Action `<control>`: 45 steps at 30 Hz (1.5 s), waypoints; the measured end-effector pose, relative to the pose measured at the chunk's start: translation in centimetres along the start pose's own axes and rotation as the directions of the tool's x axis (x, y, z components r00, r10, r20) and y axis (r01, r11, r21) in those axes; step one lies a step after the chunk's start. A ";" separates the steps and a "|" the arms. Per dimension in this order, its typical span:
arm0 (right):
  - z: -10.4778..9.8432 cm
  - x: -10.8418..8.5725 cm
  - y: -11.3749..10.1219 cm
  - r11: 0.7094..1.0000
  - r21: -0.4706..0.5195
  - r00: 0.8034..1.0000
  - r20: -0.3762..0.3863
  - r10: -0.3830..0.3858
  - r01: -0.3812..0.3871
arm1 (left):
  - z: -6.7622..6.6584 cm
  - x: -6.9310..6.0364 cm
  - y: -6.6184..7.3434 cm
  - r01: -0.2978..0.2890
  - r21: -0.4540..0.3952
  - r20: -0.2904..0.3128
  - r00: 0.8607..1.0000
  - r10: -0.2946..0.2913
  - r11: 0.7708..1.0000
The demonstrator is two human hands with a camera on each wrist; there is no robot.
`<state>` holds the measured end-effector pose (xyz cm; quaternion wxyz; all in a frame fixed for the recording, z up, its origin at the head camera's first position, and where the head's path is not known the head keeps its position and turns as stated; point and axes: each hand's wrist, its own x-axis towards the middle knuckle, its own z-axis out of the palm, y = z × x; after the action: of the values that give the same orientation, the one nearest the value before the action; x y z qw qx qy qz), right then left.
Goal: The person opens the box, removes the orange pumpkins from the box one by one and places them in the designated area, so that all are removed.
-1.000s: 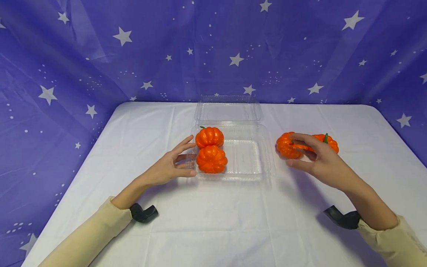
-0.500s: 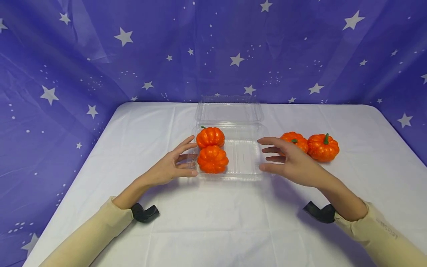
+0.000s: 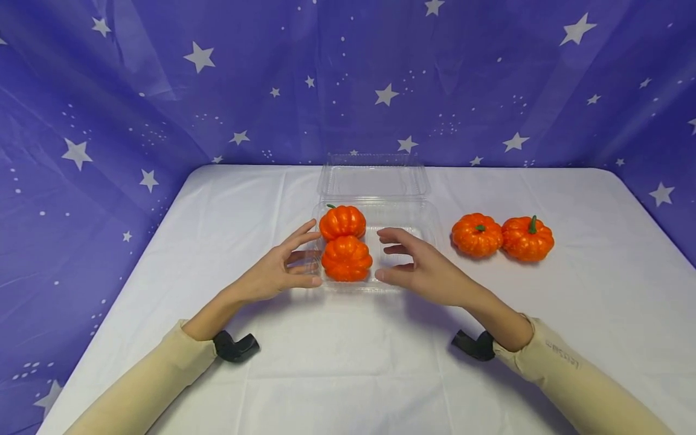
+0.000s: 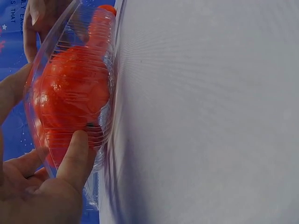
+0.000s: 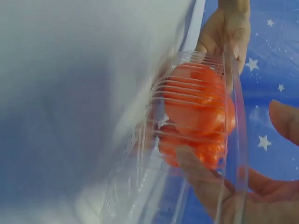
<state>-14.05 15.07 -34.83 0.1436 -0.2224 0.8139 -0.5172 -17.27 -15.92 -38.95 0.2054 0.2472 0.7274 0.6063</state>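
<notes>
Two orange toy pumpkins sit one behind the other in the left half of a clear plastic clamshell box (image 3: 383, 209): a front pumpkin (image 3: 347, 260) and a back pumpkin (image 3: 341, 222). My left hand (image 3: 272, 275) is at the box's left side, fingers spread; in the left wrist view its thumb (image 4: 77, 156) lies against the ribbed wall. Over the right half of the box is my right hand (image 3: 429, 275), holding nothing, its fingers loosely bent towards the pumpkins. In the right wrist view, part of it shows through the clear plastic; whether it touches a pumpkin I cannot tell.
Side by side on the white tablecloth (image 3: 348, 374), right of the box, stand two more toy pumpkins, one nearer (image 3: 476, 235) and one farther right (image 3: 527, 239). The box's lid (image 3: 375, 181) is folded back. A starry purple curtain (image 3: 326, 72) encloses the table's far edge.
My right hand has moved left, from in front of the two pumpkins on the cloth to over the box. My left hand and all the pumpkins have stayed in place.
</notes>
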 end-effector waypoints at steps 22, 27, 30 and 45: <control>2.7 2.6 0.7 0.997 -0.081 1.000 -0.015 -0.003 0.002 | 0.1 0.1 0.2 -0.010 0.025 -0.006 1.000 0.010 1.000; 2.7 2.8 0.7 0.994 -0.109 1.000 -0.002 0.006 -0.006 | 0.0 0.2 0.1 -0.005 0.037 -0.005 1.000 0.005 0.999; 2.7 3.0 0.8 0.993 -0.117 1.000 0.025 0.014 -0.011 | 0.0 0.2 0.0 -0.003 0.041 -0.003 1.000 0.003 0.999; 3.0 3.0 0.9 0.994 -0.098 0.999 0.001 -0.047 0.047 | -0.1 0.1 0.1 -0.003 0.027 0.001 1.000 0.003 1.000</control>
<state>-15.49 11.54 -36.88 0.1199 -0.2481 0.8329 -0.4800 -17.38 -15.92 -38.85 0.2015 0.2514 0.7349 0.5968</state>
